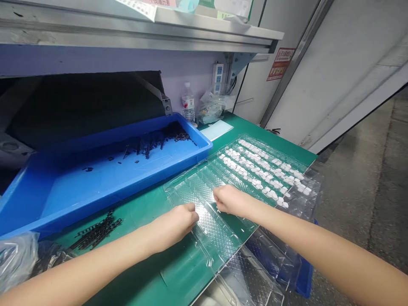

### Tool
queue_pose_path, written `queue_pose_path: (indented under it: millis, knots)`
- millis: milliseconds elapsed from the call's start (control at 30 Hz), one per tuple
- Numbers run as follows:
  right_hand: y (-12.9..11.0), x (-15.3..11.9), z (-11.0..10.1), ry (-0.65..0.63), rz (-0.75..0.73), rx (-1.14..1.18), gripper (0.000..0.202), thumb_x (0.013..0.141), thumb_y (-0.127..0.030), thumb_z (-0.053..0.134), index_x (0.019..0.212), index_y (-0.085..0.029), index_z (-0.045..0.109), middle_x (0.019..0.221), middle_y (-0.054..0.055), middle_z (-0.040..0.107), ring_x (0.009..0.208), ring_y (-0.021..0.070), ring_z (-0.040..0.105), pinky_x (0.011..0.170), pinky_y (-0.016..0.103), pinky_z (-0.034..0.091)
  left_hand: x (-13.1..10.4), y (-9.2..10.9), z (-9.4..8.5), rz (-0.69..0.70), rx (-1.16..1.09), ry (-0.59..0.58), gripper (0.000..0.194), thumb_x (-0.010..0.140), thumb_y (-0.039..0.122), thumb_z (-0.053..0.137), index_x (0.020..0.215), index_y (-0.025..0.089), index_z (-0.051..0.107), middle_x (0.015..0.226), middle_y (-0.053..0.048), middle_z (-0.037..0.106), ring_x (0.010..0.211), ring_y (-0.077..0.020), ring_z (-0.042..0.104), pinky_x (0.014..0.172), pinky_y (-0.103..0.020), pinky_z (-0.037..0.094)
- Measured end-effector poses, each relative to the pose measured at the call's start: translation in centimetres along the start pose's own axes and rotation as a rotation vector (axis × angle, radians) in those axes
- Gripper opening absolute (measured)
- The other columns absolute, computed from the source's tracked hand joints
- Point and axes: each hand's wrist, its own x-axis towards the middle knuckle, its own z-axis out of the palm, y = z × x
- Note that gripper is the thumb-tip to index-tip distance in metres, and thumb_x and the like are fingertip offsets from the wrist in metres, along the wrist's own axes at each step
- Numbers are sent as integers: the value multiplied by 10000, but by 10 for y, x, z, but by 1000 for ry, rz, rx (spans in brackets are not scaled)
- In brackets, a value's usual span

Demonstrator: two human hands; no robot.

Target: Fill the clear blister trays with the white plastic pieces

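Observation:
A clear plastic tray with a diamond-patterned floor lies on the green table, its front end at the table edge. Over its left rim is my left hand, fingers curled together; anything in them is hidden. My right hand is closed in a pinch above the tray's middle, and what its fingertips hold cannot be made out. A tiny white bit lies in the tray near the front. Beyond my right hand, small white pieces sit in several rows in the tray's far part.
A long blue bin with loose black parts stands at the back left. More black strips lie left of my left hand. Clear trays are below the table edge. A water bottle and a shelf are behind.

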Motion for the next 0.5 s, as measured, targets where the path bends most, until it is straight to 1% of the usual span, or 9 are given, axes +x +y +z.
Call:
queue_pose_path:
  millis: [67, 100, 167, 200, 233, 300, 367, 433, 500]
  knots:
    - [0, -13, -9, 32, 5, 77, 137, 673, -66, 380, 709, -132, 494, 610, 27, 565, 507, 89, 518, 464, 185, 358, 1, -1, -3, -76, -141, 9, 157, 689, 85, 363, 626, 145, 494, 677, -8, 450, 514, -88, 409, 479, -215, 327]
    - [-2, -20, -14, 57, -1, 112, 129, 684, -80, 375, 703, -142, 486, 597, 7, 555, 497, 73, 506, 471, 175, 362, 3, -1, -5, -150, -284, -7, 127, 682, 105, 384, 635, 147, 494, 648, -1, 458, 500, -85, 416, 472, -208, 334]
    - [-9, -31, -22, 136, -56, 190, 94, 695, -118, 395, 685, -156, 481, 619, -9, 544, 533, 64, 498, 502, 169, 369, 8, 1, -8, -334, -685, -41, 74, 672, 132, 413, 647, 145, 482, 554, 25, 452, 438, -63, 394, 432, -179, 322]
    - [-15, -35, -24, 176, -100, 227, 78, 692, -130, 413, 675, -159, 484, 640, -11, 541, 560, 66, 495, 515, 170, 368, 11, 3, -10, -410, -915, -42, 55, 674, 142, 425, 655, 142, 476, 513, 38, 440, 407, -49, 370, 414, -162, 308]
    - [-21, -37, -25, 211, -153, 257, 64, 687, -135, 432, 674, -160, 490, 655, -12, 536, 579, 69, 489, 523, 173, 365, 14, 5, -10, -456, -1139, -25, 41, 677, 146, 437, 657, 138, 473, 489, 45, 430, 392, -37, 353, 402, -146, 295]
    - [-34, -36, -27, 251, -251, 257, 62, 691, -134, 449, 701, -156, 506, 672, -9, 533, 599, 78, 477, 534, 189, 358, 20, 11, -9, -462, -1524, 30, 55, 677, 162, 457, 632, 131, 463, 497, 40, 429, 396, -22, 359, 385, -124, 282]
    - [-41, -31, -27, 263, -289, 160, 76, 722, -149, 445, 744, -148, 517, 705, 9, 536, 612, 94, 473, 532, 212, 347, 25, 15, -5, -454, -1789, 31, 118, 684, 193, 441, 582, 132, 437, 497, 28, 420, 406, -32, 397, 341, -114, 260]
    - [-41, -26, -26, 291, -264, 53, 108, 761, -180, 423, 783, -139, 521, 746, 34, 541, 624, 114, 480, 523, 232, 339, 28, 17, -1, -470, -1928, -3, 165, 703, 218, 401, 558, 139, 410, 474, 25, 395, 376, -39, 380, 283, -109, 181]
    - [-33, -21, -23, 264, -194, -77, 130, 773, -172, 410, 826, -130, 521, 781, 60, 547, 632, 135, 497, 507, 246, 336, 28, 16, 2, -471, -1980, -23, 177, 734, 232, 380, 582, 145, 405, 475, 33, 384, 335, -26, 304, 260, -108, 90]
